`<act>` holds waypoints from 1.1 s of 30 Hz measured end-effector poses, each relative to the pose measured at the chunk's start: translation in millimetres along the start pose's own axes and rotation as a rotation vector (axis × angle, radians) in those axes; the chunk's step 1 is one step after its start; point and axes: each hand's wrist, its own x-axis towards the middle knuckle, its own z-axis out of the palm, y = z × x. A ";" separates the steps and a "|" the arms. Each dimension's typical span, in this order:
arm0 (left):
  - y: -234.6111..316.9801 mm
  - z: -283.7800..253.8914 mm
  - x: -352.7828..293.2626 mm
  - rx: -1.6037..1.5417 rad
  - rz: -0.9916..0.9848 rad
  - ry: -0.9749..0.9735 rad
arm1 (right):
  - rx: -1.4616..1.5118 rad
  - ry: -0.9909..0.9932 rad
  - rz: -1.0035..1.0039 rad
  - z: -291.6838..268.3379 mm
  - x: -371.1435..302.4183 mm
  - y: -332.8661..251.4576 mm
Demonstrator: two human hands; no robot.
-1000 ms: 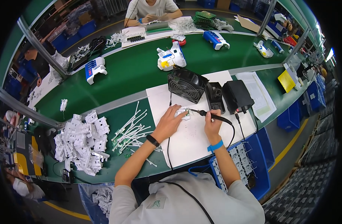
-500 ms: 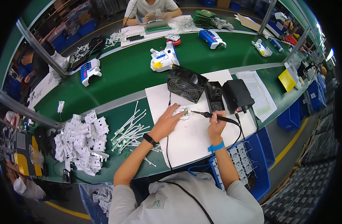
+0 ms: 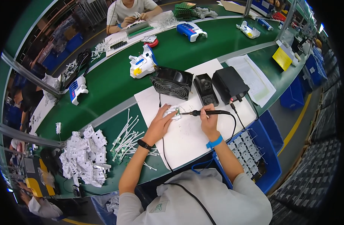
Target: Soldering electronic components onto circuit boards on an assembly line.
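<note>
With its fingers stretched over it, my left hand (image 3: 159, 123) presses a small white plastic housing (image 3: 173, 115) against the white work sheet (image 3: 190, 144). A small green circuit board (image 3: 178, 111) sits at the housing's right end. My right hand (image 3: 208, 120) is closed round the handle of a soldering iron (image 3: 195, 113), pointing left. Its tip is at the board's edge; whether it touches is too small to tell. Just beyond my hands stands a black fan (image 3: 172, 83). Beside the fan are a black iron stand (image 3: 205, 90) and a black power unit (image 3: 230, 84) with a red light.
Left of the sheet lie white cables (image 3: 126, 138) and a heap of white housings (image 3: 83, 155). A blue bin (image 3: 274, 159) with rows of white parts stands at the lower right. Device shells (image 3: 142, 63) rest on the green bench; a person (image 3: 132, 13) works across it.
The soldering iron's tip has moved left, closer to the circuit board. My left hand stays on the housing. The whole view has shifted and turned slightly.
</note>
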 end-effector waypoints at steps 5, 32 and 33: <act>-0.8 -0.9 -0.6 0.020 0.001 -0.002 | -0.021 -0.022 0.021 2.3 0.5 -2.0; -3.5 1.2 -0.2 0.053 0.008 0.005 | -0.065 -0.007 -0.030 1.5 -0.3 5.6; -3.3 1.1 -0.2 0.051 0.009 0.007 | -0.065 -0.008 -0.030 1.6 -0.4 5.5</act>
